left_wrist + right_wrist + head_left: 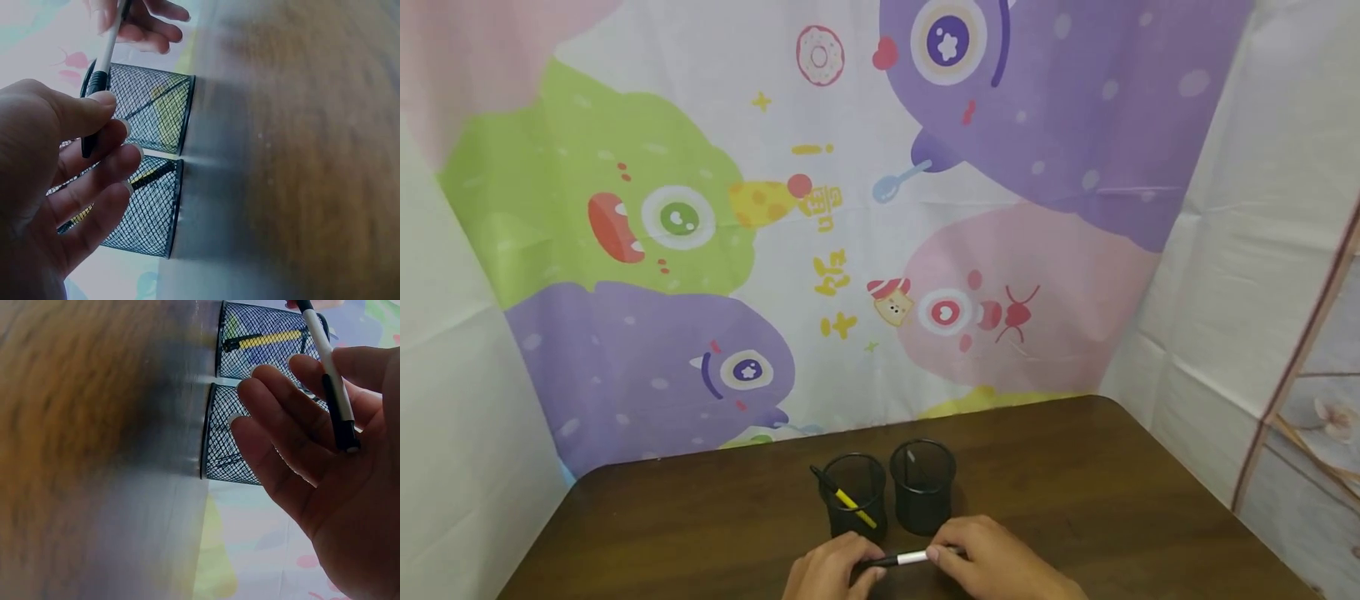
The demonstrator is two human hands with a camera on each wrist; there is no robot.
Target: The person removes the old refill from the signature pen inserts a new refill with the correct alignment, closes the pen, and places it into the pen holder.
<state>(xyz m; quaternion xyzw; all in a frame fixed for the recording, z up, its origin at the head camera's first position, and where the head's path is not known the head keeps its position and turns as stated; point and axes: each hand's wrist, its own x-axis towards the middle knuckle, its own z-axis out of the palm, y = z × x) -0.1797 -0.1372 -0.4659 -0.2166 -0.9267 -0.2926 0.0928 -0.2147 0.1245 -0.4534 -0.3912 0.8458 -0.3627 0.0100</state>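
A white pen with a black grip and black clip is held level between both hands, in front of two black mesh cups. My left hand pinches its black grip end between thumb and index finger, the other fingers loosely bent. At the clip end, my right hand has thumb and index finger on the white barrel while its remaining fingers spread. Just beyond the hands stand the left mesh cup and the right mesh cup. A yellow-and-black pen leans inside the left one.
Through the mesh of the right cup shows a dark slim stick. Both cups stand upright, side by side, on a dark brown wooden table. Behind the table hangs a cartoon-printed cloth, with pale cloth walls at the sides.
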